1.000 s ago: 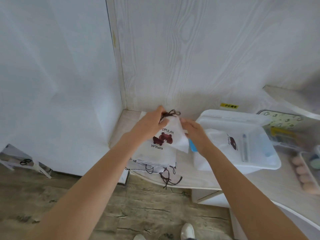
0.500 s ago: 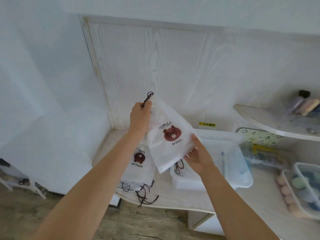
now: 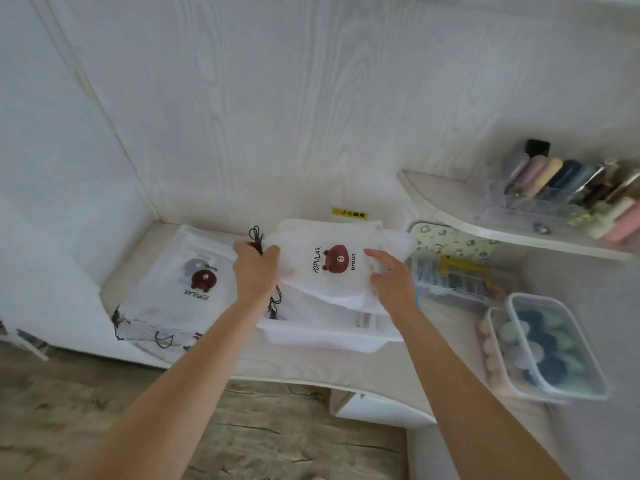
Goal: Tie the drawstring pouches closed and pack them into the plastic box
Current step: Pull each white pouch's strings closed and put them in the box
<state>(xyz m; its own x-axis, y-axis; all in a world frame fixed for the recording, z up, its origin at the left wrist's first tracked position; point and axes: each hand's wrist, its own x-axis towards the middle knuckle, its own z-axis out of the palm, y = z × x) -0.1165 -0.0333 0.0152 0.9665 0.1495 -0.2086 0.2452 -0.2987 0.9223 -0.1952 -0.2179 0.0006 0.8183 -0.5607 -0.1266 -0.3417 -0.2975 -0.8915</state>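
A white drawstring pouch [image 3: 332, 271] with a brown bear print lies sideways over the white plastic box [image 3: 325, 336]. My left hand [image 3: 254, 271] grips its gathered mouth, with the dark cord sticking up behind my fingers. At the pouch's bottom end my right hand [image 3: 391, 275] rests on the fabric with fingers spread. More white pouches lie in the box under it. A stack of flat pouches [image 3: 180, 282] with dark cords lies on the counter to the left.
The counter [image 3: 298, 367] ends at a wall corner on the left. Clear lidded containers [image 3: 543, 344] of coloured items stand to the right. A curved shelf [image 3: 460, 209] above holds fabric rolls. A patterned case [image 3: 453, 240] lies behind the box.
The pouch went from held up in the air to lying sideways over the box. My left hand came down with its mouth, and my right hand shifted to its far end.
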